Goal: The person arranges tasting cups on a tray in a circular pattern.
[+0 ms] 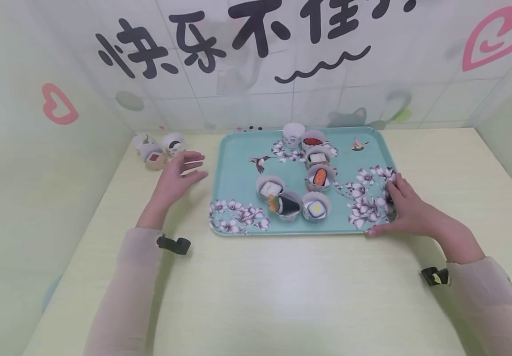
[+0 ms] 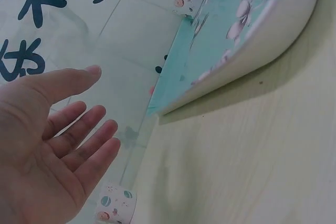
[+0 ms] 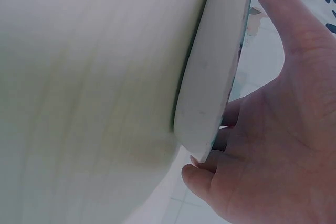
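Observation:
My left hand [image 1: 177, 177] is raised at the left of the tray, fingers spread and nothing in them; the palm shows in the left wrist view. Just beyond it stand several paper cups, among them one with a red-centred piece [image 1: 154, 157] and one with a black-banded piece [image 1: 176, 144]. With the right hand [image 1: 413, 210] I hold the near right corner of the turquoise floral tray [image 1: 238, 178], thumb on the front rim and fingers along the right side. Paper cups with toy sushi stand on the tray, including an orange-topped piece [image 1: 320, 177] and a black cone roll [image 1: 288, 206].
The tray lies on a pale wooden table [image 1: 274, 287] close to the back wall [image 1: 256, 104], which bears black lettering and pink hearts. More cups on the tray include a white one [image 1: 293, 135] at its back edge and a yellow-centred piece [image 1: 316, 207] near the front.

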`<action>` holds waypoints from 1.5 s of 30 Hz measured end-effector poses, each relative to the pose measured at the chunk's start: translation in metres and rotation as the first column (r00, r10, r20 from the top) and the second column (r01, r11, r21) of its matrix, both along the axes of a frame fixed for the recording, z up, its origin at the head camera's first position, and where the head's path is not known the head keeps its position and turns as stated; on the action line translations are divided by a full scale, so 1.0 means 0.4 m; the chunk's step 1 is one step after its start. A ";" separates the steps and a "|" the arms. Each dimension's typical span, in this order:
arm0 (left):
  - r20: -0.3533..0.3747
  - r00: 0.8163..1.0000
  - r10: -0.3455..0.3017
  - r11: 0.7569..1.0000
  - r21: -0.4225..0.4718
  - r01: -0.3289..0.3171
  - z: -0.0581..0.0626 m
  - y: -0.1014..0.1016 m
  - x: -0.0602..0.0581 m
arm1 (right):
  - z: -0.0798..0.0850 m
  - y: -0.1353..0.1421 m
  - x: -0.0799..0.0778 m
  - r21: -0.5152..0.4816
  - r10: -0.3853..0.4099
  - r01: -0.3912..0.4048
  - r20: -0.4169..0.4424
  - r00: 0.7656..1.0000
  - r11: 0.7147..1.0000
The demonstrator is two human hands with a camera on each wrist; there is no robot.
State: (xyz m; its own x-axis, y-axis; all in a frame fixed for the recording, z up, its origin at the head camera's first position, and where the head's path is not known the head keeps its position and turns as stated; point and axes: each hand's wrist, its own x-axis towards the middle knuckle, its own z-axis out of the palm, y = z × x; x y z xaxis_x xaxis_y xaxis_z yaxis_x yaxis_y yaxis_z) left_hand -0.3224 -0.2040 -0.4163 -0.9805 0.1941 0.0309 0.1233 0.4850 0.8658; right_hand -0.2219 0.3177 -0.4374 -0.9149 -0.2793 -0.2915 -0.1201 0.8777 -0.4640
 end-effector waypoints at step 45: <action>0.264 0.767 0.585 0.767 0.129 -0.629 -0.031 -0.177 -0.097 | 0.002 -0.004 0.000 -0.005 -0.005 0.005 -0.008 1.000 1.000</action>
State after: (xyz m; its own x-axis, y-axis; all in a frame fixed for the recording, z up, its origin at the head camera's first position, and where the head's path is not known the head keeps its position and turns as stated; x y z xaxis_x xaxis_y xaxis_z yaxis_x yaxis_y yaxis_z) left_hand -0.3610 -0.2748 -0.4288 -0.8783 -0.4325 -0.2039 -0.3201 0.2152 0.9226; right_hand -0.2217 0.3161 -0.4367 -0.9186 -0.2764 -0.2824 -0.1198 0.8758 -0.4676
